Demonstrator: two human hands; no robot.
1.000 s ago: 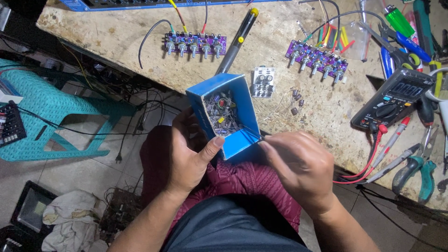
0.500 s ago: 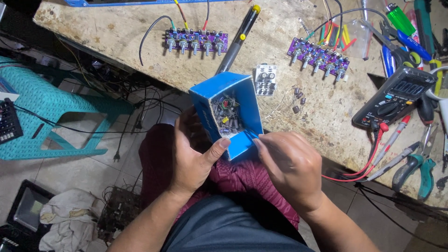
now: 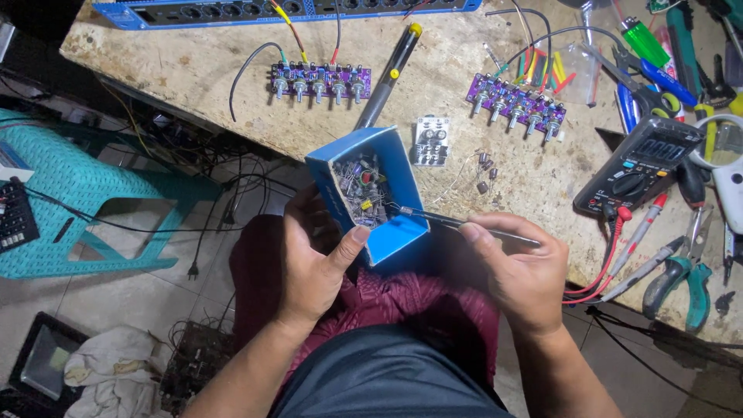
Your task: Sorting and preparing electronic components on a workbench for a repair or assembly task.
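Two hands at work over my lap, just off the near edge of the workbench [image 3: 193, 70]. Left hand [image 3: 313, 263] is wrapped around the small blue box [image 3: 370, 193], thumb pressed on its near wall, fingers hidden beneath; box is tilted, open side up, full of small electronic components [image 3: 362, 192]. Right hand [image 3: 520, 271] is closed on a pair of tweezers [image 3: 464, 224], pinched between thumb and forefingers. Tweezer tips reach over the box's right wall and sit among the components; whether they hold one I cannot tell.

Beyond the box, on the bench: a small grey circuit board [image 3: 430, 141] just past its far corner, loose components [image 3: 484, 166] scattered to the right of that. Two purple boards with rows of knobs, one [image 3: 319, 80] far left of the box, one [image 3: 515, 104] far right. A black-handled soldering iron [image 3: 387, 73] lies between them. Multimeter [image 3: 641, 162] well right of the box, red probe leads [image 3: 611, 248] trailing off the bench beside my right hand. Teal plastic stool [image 3: 77, 193] on the floor, left of the box.
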